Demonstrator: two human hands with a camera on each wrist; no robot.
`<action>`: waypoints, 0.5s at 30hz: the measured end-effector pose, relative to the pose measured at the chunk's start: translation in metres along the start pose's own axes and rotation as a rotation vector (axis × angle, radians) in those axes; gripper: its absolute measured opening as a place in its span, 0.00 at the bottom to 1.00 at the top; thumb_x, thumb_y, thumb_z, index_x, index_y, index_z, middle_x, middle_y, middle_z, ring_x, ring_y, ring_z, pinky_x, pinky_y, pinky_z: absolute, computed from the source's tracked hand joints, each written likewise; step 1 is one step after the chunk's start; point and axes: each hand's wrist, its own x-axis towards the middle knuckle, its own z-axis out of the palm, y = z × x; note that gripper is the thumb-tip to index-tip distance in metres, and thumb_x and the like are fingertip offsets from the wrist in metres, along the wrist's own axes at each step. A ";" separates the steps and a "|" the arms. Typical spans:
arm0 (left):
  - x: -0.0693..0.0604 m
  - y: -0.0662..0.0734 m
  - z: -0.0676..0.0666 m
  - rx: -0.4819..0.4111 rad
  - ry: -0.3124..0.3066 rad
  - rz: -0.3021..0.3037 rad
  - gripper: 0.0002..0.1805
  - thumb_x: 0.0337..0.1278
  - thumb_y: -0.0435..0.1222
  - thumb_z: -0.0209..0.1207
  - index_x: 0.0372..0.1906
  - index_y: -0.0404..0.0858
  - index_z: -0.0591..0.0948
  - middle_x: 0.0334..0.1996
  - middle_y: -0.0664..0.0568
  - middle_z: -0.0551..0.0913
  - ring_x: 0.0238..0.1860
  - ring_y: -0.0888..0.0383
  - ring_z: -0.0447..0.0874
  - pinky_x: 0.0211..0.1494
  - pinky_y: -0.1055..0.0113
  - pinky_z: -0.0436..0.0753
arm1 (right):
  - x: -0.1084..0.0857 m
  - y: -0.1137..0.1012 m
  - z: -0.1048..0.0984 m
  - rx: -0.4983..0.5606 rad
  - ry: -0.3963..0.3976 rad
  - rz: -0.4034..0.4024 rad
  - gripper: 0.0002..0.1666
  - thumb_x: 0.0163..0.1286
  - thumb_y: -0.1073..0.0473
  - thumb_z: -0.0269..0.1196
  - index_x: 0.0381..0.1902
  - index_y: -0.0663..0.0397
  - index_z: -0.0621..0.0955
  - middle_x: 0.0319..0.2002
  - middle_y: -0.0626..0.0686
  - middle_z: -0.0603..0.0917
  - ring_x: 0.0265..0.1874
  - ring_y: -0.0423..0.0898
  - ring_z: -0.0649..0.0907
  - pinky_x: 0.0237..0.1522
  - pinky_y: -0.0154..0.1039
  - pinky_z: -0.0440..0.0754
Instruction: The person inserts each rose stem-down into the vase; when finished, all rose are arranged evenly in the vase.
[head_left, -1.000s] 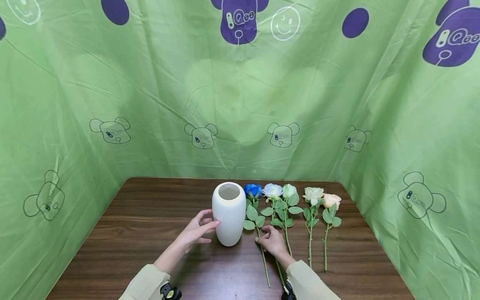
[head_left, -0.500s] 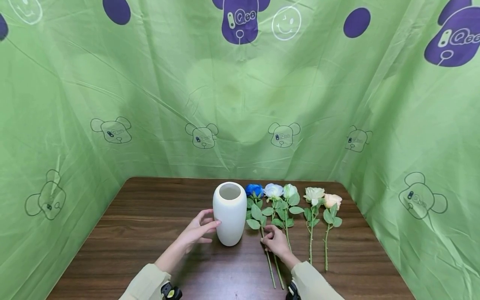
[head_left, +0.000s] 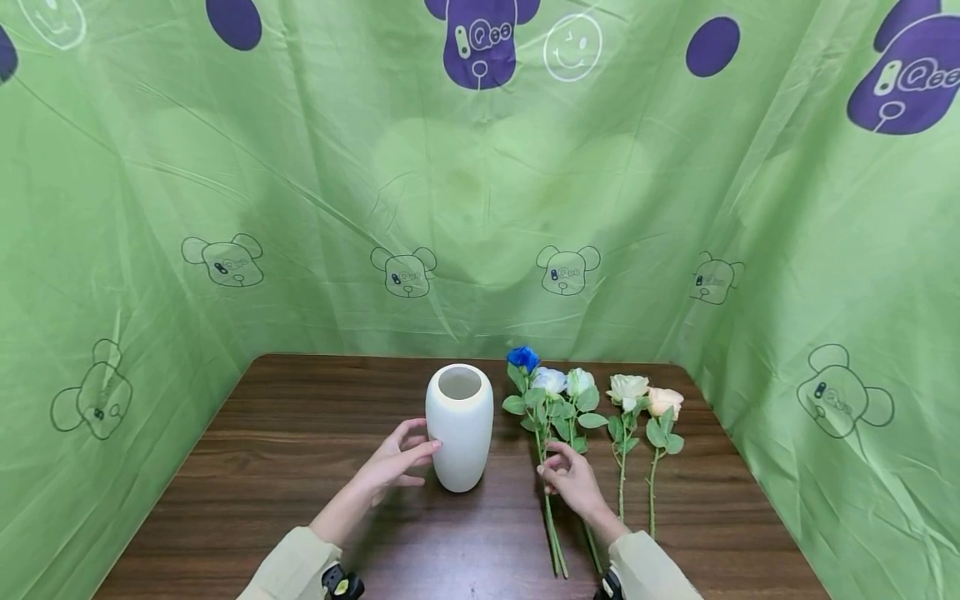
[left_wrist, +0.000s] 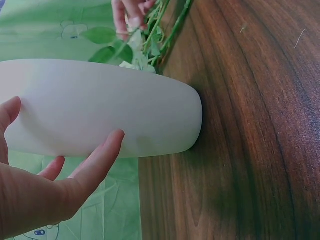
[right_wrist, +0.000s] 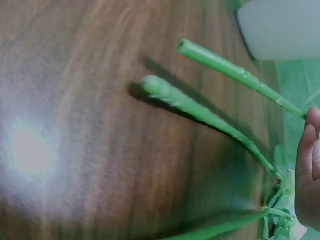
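Observation:
A white vase (head_left: pixel 459 442) stands upright on the wooden table. My left hand (head_left: pixel 390 462) rests its thumb and fingertips on the vase's left side, fingers spread and fairly straight, as the left wrist view also shows on the vase (left_wrist: pixel 115 110). Right of the vase, my right hand (head_left: pixel 576 482) pinches the stem of a blue rose (head_left: pixel 522 359) between thumb and fingers. The lower end of that stem (right_wrist: pixel 220 65) hangs above the table in the right wrist view. A pale blue-white rose (head_left: pixel 550 381) lies just beside it, its stem partly covered by the hand.
Further right lie a greenish-white rose (head_left: pixel 579 382), a cream rose (head_left: pixel 627 388) and a peach rose (head_left: pixel 664 402), stems toward the near edge. Green printed cloth (head_left: pixel 480 208) surrounds the brown table (head_left: pixel 300 417) at the back and sides.
My right hand has moved right, carrying the blue rose up off the table and away from the vase, over the pale blue-white one. My left hand and the vase stay put.

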 end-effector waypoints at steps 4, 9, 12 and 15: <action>0.001 -0.001 0.000 -0.004 0.002 -0.006 0.33 0.52 0.39 0.59 0.61 0.38 0.59 0.56 0.31 0.61 0.49 0.35 0.69 0.38 0.48 0.77 | 0.001 -0.007 -0.003 0.065 0.026 -0.030 0.27 0.55 0.73 0.60 0.53 0.75 0.65 0.30 0.61 0.77 0.15 0.46 0.77 0.18 0.38 0.78; -0.005 0.007 0.001 -0.009 -0.004 -0.009 0.32 0.52 0.38 0.59 0.60 0.36 0.59 0.56 0.30 0.61 0.49 0.34 0.68 0.38 0.48 0.77 | 0.000 -0.027 -0.004 0.174 0.032 -0.037 0.21 0.56 0.74 0.59 0.47 0.75 0.67 0.32 0.65 0.76 0.15 0.45 0.77 0.19 0.41 0.79; -0.013 0.017 0.004 -0.010 -0.012 -0.006 0.32 0.52 0.38 0.59 0.60 0.35 0.59 0.55 0.29 0.61 0.50 0.34 0.68 0.39 0.48 0.77 | -0.003 -0.044 -0.002 0.207 0.031 -0.061 0.20 0.56 0.75 0.58 0.48 0.76 0.68 0.33 0.71 0.74 0.15 0.45 0.78 0.20 0.45 0.79; -0.019 0.025 0.007 -0.006 -0.016 -0.003 0.31 0.52 0.37 0.59 0.59 0.34 0.59 0.55 0.29 0.62 0.50 0.34 0.68 0.39 0.48 0.76 | -0.005 -0.058 0.001 0.223 0.044 -0.104 0.21 0.58 0.74 0.57 0.50 0.75 0.68 0.34 0.74 0.72 0.15 0.44 0.78 0.21 0.44 0.80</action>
